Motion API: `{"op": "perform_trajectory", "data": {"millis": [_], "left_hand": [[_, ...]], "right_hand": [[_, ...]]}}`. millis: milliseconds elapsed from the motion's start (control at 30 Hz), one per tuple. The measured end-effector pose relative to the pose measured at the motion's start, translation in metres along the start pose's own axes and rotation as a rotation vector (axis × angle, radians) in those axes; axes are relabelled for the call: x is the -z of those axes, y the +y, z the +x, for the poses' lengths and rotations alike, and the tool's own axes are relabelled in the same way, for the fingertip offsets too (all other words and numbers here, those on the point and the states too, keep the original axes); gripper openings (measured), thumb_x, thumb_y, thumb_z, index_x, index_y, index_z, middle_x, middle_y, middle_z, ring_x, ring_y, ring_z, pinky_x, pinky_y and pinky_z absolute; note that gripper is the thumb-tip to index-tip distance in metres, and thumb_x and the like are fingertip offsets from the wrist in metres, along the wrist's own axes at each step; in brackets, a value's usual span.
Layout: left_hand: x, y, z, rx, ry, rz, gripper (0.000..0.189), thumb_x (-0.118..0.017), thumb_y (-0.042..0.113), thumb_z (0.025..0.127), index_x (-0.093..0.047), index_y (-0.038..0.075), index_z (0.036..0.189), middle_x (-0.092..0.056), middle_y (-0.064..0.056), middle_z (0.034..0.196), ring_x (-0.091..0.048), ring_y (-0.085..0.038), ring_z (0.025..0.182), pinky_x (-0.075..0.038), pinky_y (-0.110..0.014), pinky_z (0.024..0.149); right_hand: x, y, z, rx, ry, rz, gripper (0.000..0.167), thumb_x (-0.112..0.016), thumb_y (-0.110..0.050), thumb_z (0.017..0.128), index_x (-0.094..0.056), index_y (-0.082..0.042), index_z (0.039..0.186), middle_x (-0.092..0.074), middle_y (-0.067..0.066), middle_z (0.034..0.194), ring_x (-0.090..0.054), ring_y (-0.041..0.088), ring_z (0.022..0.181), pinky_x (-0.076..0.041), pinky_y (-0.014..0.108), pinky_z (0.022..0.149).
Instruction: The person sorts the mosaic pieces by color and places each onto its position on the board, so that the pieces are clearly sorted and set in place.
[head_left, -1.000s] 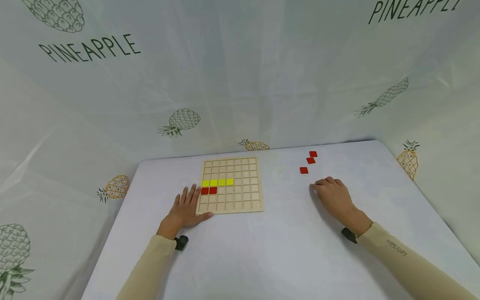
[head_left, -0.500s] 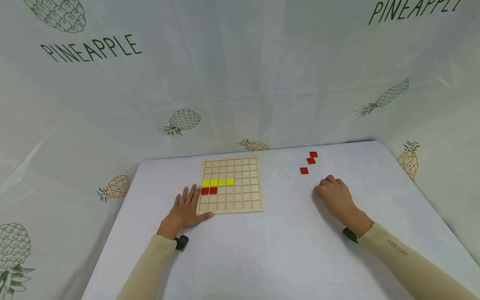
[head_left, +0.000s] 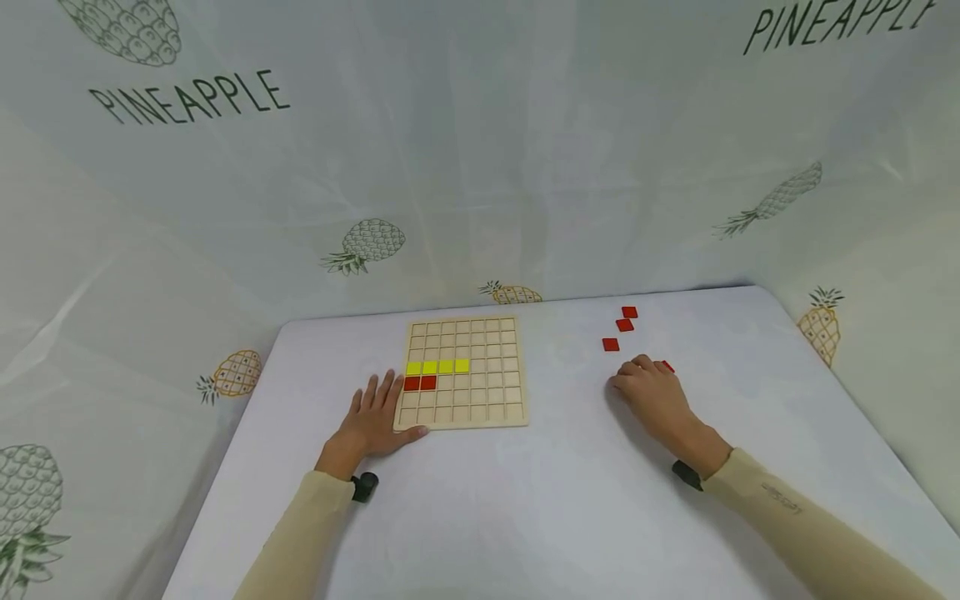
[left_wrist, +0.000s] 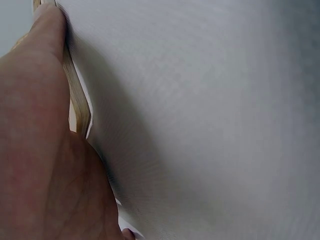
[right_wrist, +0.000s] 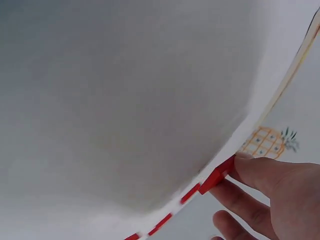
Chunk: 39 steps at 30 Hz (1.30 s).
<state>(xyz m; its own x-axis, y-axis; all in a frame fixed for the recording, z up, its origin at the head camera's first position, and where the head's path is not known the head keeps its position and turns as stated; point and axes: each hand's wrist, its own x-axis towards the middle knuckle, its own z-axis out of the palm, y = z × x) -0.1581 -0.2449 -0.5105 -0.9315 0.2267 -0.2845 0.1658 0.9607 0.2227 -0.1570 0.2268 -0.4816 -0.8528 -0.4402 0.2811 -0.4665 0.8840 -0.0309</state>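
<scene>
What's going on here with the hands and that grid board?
A person is working with small tiles and a light wooden grid board. Their right hand, off to the board's right, pinches a flat square red tile. Their left hand lies with fingers spread at the board's left edge. In the grid, four square yellow tiles form a row, with two square red tiles just below. Three loose red tiles lie on the white table beyond the right hand.

Left hand (head_left: 369, 423) palm-down, flat, splayed wide; right hand (head_left: 654, 400) curled, pinching.
</scene>
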Motion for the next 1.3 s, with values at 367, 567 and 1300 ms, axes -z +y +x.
{"op": "perform_trajectory", "data": {"millis": [367,567,1300], "left_hand": [[-0.002,-0.002,0.002,0.004,-0.002,-0.003,0.113,-0.065,0.064,0.095,-0.008,-0.001,0.168,-0.002,-0.024,0.176,0.001,-0.049,0.161,-0.004,-0.066,0.128],[0.000,-0.001,0.002,0.006,-0.015,0.010,0.112,-0.063,0.064,0.097,-0.007,-0.001,0.169,-0.002,-0.024,0.176,0.001,-0.048,0.162,-0.005,-0.066,0.128],[0.016,0.012,-0.005,0.043,-0.077,0.041,0.109,-0.061,0.064,0.099,-0.007,-0.001,0.169,-0.001,-0.023,0.177,0.000,-0.047,0.162,-0.006,-0.063,0.129]], "right_hand": [[-0.006,-0.044,0.034,0.077,0.047,0.017,0.022,-0.090,-0.004,0.083,-0.083,-0.005,0.105,-0.078,0.010,0.101,-0.066,0.030,0.100,-0.060,0.044,0.086],[-0.011,-0.072,0.054,0.102,0.037,0.010,0.020,-0.089,-0.008,0.085,-0.084,-0.009,0.104,-0.079,0.007,0.101,-0.066,0.027,0.100,-0.059,0.039,0.084],[-0.029,-0.139,0.107,0.243,0.096,0.048,0.007,-0.083,-0.015,0.093,-0.084,-0.015,0.100,-0.076,0.001,0.100,-0.064,0.021,0.098,-0.056,0.035,0.084]]}}
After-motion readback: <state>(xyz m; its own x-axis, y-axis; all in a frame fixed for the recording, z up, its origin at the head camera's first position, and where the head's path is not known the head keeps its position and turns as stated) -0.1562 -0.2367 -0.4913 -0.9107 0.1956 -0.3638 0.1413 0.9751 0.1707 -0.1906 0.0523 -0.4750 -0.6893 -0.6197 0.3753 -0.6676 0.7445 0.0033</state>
